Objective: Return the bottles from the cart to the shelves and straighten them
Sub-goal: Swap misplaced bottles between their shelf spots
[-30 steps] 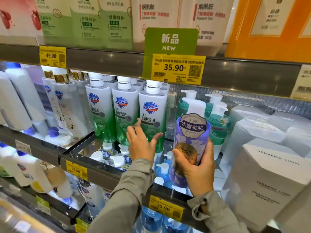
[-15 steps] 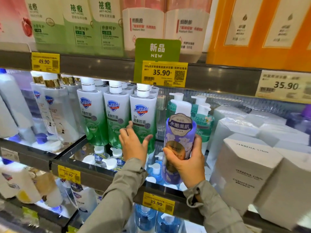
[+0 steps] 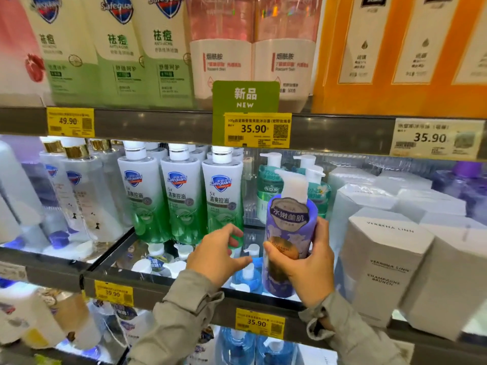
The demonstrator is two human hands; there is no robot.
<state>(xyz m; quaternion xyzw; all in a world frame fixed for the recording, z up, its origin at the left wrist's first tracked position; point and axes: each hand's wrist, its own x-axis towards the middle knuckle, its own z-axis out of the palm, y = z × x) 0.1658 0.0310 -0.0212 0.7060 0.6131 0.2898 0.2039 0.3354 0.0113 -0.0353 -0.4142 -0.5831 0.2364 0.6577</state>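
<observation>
Right hand (image 3: 308,267) wraps its fingers round the purple bottle (image 3: 288,227), base at the shelf (image 3: 145,288) front, at the green bottle's (image 3: 224,204) 3 o'clock. Left hand (image 3: 218,256) is loosely spread, holding nothing. If I push toward 12 too fast, I could topple the teal bottles (image 3: 266,191).

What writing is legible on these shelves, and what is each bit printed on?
"新品 NEW": green sign.
"35.90": middle yellow tag.
"49.90": left yellow tag.
"35.90": pale tag.
"39.90": lower-left tag.
"35.90": lower-middle tag.
"Safeguard", "清爽控油": green bottles.
"祛痘": top-shelf pouches.
"水嫩美肌": purple bottle in the right hand.
"VERBENA LINN", "CHAMPAGNE BRUNCH": white box.
Tags' fine print: too blurred to read.
</observation>
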